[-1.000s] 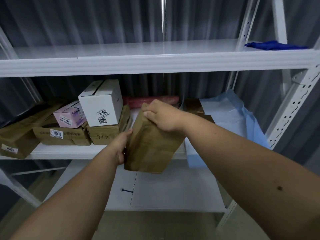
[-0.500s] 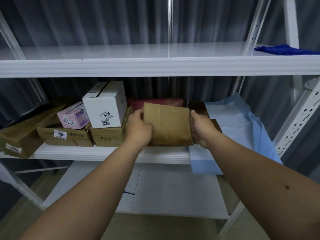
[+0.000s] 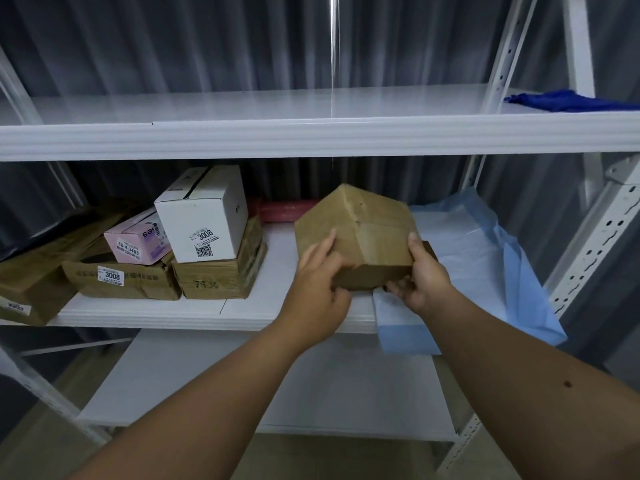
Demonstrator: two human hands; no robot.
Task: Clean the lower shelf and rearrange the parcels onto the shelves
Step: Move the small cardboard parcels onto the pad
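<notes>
We hold the brown parcel (image 3: pixel 356 233) in a two-sided grip, left hand (image 3: pixel 320 271) and right hand (image 3: pixel 420 275) clasping its opposite near corners, so it stays level as it goes in. It sits tilted over the middle shelf (image 3: pixel 221 313), in the gap between the stacked boxes (image 3: pixel 207 244) at left and the blue wrap (image 3: pixel 485 258) at right, probably chosen as free room.

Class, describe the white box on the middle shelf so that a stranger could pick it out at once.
Find the middle shelf of the white rack and look at the stack of parcels at its left. The white box stands on a brown carton, beside a pink box. It alone is white, labelled 3008 above a QR code.
</notes>
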